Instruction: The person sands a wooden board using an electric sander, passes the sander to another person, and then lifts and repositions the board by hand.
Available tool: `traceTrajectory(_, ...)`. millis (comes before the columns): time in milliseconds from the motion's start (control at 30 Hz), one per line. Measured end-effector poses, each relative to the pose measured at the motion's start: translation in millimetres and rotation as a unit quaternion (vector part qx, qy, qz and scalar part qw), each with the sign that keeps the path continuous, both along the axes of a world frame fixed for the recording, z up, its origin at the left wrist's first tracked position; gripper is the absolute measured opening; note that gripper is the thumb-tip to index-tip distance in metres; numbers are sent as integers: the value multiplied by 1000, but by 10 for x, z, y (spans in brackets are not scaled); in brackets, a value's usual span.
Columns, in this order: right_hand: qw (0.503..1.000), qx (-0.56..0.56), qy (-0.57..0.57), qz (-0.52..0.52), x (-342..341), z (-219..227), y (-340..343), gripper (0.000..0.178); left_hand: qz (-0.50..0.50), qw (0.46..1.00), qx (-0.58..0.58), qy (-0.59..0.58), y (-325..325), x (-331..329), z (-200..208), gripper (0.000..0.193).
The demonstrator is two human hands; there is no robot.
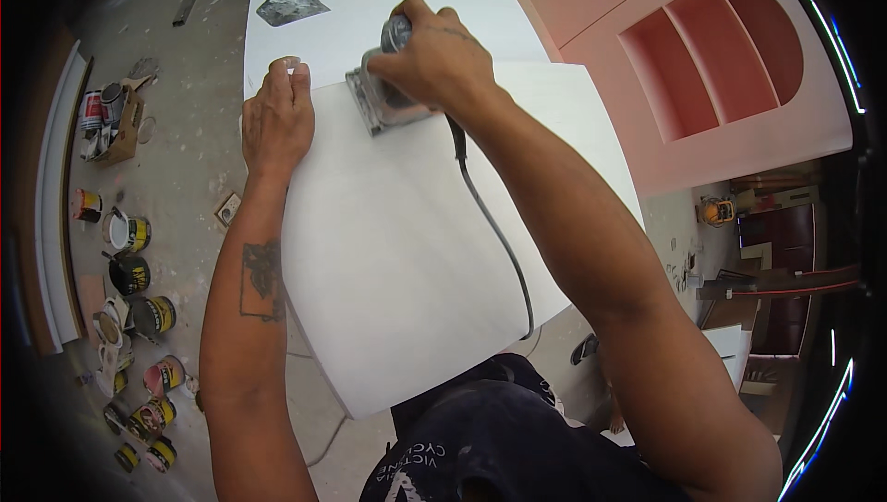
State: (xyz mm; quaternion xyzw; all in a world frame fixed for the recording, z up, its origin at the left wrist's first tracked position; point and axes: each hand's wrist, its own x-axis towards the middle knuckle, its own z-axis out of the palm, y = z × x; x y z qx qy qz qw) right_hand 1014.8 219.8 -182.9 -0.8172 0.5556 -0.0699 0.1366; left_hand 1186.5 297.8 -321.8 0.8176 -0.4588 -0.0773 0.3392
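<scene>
The sander point(362, 100) is sitting on a white board point(397, 225), near its far edge. The right hand point(439, 57) is wrapping around its top. The left hand point(280, 119) is resting left of it, at the board's side — the fingers are bending close together, but I can't tell if they're pinching the edge. A dark cord point(494, 220) is trailing back. Paint cans point(159, 314) on the floor point(203, 86) are showing labels point(168, 373) with writing — and white letters point(425, 452) are marking the dark shirt point(480, 419).
</scene>
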Motion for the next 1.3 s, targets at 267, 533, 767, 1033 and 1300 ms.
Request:
traceTrajectory(267,1000,3,9,-1,6,-20,6,77,2,992,-90,88,8,64,-33,71)
traceTrajectory(533,999,-8,-17,43,269,-31,289,73,11,956,-267,122,-86,176,-145,85)
traceTrajectory(767,998,4,-63,23,444,-136,97,72,-32,948,-286,135,-105,390,-402,76)
traceTrajectory(1033,998,55,3,-33,-760,185,157,70,-60,987,0,-147,102,42,-87,73)
traceTrajectory(1300,977,53,-12,-207,-2406,203,-611,74,-216,933,180,-226,197,-523,186,94)
